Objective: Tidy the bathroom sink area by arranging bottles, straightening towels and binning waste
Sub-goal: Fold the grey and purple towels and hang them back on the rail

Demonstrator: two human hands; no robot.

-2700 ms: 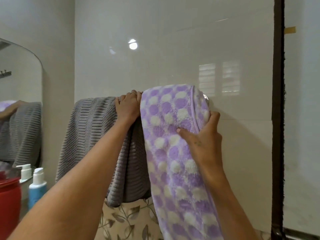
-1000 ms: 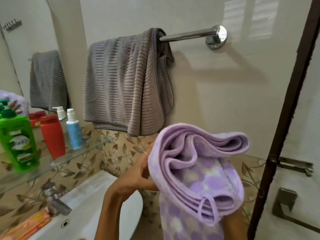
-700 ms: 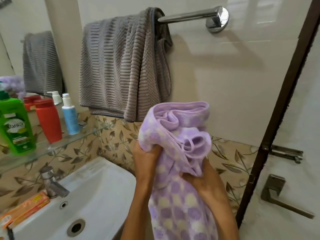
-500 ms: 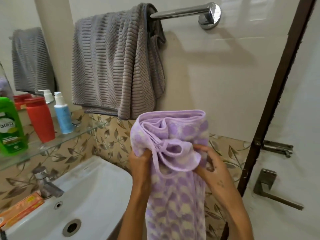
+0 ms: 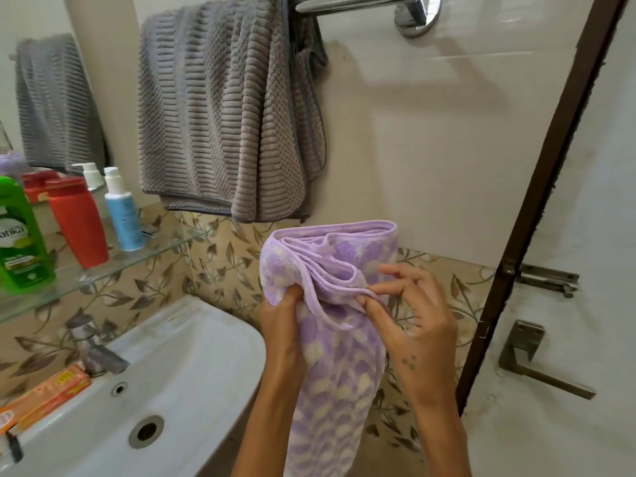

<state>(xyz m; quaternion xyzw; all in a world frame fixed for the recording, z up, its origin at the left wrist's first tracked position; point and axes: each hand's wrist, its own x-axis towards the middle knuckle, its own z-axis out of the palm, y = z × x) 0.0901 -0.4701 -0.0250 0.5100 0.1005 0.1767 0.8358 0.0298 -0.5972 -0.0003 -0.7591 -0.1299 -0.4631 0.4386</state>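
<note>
A purple towel with white dots hangs folded in front of me, below the rail. My left hand grips its left edge near the top. My right hand pinches the folded layers at its right edge. A grey ribbed towel hangs bunched over the left part of the chrome towel rail; the rail's right part is bare. On the glass shelf stand a green bottle, a red bottle and a blue pump bottle.
A white sink with a tap lies lower left. An orange toothpaste box rests on its rim. A mirror is at the left. A dark door frame and a door handle stand at the right.
I lifted the purple towel off the rail and brought it down in front of me. Both hands have shifted along its top folds, and the bundle now looks flatter.
</note>
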